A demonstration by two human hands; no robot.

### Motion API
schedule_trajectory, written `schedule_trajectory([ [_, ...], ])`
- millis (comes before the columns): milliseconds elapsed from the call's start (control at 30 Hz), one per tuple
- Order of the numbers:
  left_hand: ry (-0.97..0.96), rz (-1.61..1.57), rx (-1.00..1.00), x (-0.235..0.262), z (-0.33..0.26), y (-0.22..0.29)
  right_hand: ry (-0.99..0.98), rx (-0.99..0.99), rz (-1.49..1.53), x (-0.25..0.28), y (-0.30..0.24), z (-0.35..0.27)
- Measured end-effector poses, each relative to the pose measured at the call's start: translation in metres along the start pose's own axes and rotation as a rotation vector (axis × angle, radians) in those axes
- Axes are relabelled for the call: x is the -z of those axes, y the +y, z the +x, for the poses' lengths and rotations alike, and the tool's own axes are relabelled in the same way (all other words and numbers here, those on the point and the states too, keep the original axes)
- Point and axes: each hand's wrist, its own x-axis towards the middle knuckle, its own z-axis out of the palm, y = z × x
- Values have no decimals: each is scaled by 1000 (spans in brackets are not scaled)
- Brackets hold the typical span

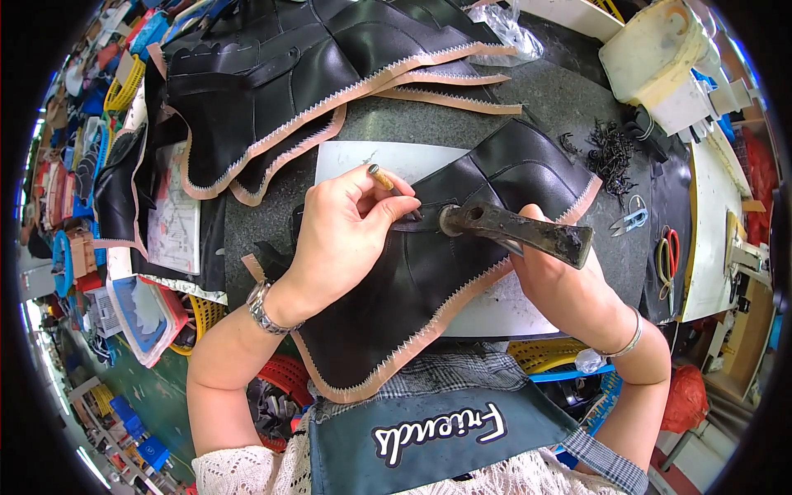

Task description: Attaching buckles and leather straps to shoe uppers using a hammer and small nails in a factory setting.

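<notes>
The left hand point(351, 223) is closed around a short tool point(381, 176), maybe a punch, with its lower end near a strap seam on the black leather piece point(396, 297). This piece lies on the white board point(478, 318) at the near edge of the bench point(544, 91), and its zigzag-stitched border hangs over that edge. The right hand point(549, 280) grips the handle of the hammer point(528, 231), which partly hides the fingers. The hammer's round face is beside the left fingertips; how high it is above the leather, I cannot tell.

To work well here, I think the tool should stand straight, with the leather flat on the board under it. The blow should be short and fall on the tool's top, away from the thumb. The overhanging part could pull the leather out of place.

A stack of leather pieces point(247, 78) fills the far left of the bench and limits the room behind the board. Toward the right edge are a pile of black scraps point(610, 161), blue snips point(634, 219) and red-handled scissors point(673, 247), rather near to the right hand's side.
</notes>
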Motion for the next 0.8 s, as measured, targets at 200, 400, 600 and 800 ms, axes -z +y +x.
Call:
schedule_trajectory([
  [200,3,-16,24,1,0,1,2,-6,12,-2,1,0],
  [400,2,-43,21,-2,1,0,25,-26,52,-1,8,-5],
  [600,30,21,-1,-5,-2,5,350,-79,-146,-5,21,-25],
  [800,3,-43,38,-3,-2,7,290,-196,-56,-11,49,-46],
])
